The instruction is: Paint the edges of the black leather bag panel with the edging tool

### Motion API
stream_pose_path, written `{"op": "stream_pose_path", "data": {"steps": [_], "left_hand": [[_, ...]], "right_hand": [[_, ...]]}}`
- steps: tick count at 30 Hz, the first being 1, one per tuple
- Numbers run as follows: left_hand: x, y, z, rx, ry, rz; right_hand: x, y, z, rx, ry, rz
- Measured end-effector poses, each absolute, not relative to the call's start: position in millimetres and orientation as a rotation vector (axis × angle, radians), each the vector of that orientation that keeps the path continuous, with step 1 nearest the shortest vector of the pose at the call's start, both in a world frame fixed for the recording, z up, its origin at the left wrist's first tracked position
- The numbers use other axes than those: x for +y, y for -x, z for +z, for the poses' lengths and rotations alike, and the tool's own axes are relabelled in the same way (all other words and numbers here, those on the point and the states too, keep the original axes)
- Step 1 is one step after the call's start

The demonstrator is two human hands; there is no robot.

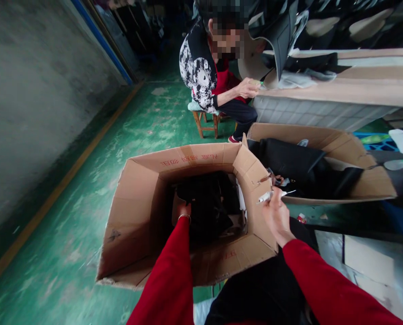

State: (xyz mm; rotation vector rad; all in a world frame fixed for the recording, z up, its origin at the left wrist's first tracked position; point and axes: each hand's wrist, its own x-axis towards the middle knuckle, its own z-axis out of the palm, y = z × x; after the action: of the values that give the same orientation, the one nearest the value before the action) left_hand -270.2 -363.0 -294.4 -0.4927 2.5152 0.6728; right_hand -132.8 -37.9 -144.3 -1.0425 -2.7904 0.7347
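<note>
My left hand (184, 208) reaches deep into an open cardboard box (130, 212), a bracelet at its wrist. It is at the edge of a black piece (208, 203) that looks like a bag and has a small shiny fitting. Its fingers are mostly lost in shadow and behind that piece, so their grip is unclear. Above the box's right flap, my right hand (276, 214) is closed around a slim white pen-like tool (265, 197) with a thin pointed tip. More dark material and a pale sheet lie inside the box.
A second cardboard box (374, 183) with black pieces (289, 158) adjoins on the right. Beyond it, a person on a wooden stool (206, 124) works at a long table (367, 85) bearing black pieces. A concrete wall (35, 67) rises left of the green floor (76, 230).
</note>
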Motion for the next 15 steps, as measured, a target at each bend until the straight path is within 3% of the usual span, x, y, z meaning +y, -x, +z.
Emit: {"op": "stream_pose_path", "data": {"steps": [6, 15], "left_hand": [[-346.2, 280.1, -244.9, 2.54, 0.186, 0.793], [-337.6, 244.9, -102.1, 2.711, -0.268, 1.196]], "right_hand": [[-39.7, 133.9, -140.0, -2.81, 1.061, 0.758], [-39.7, 129.6, -139.4, -2.826, 1.037, 0.841]]}}
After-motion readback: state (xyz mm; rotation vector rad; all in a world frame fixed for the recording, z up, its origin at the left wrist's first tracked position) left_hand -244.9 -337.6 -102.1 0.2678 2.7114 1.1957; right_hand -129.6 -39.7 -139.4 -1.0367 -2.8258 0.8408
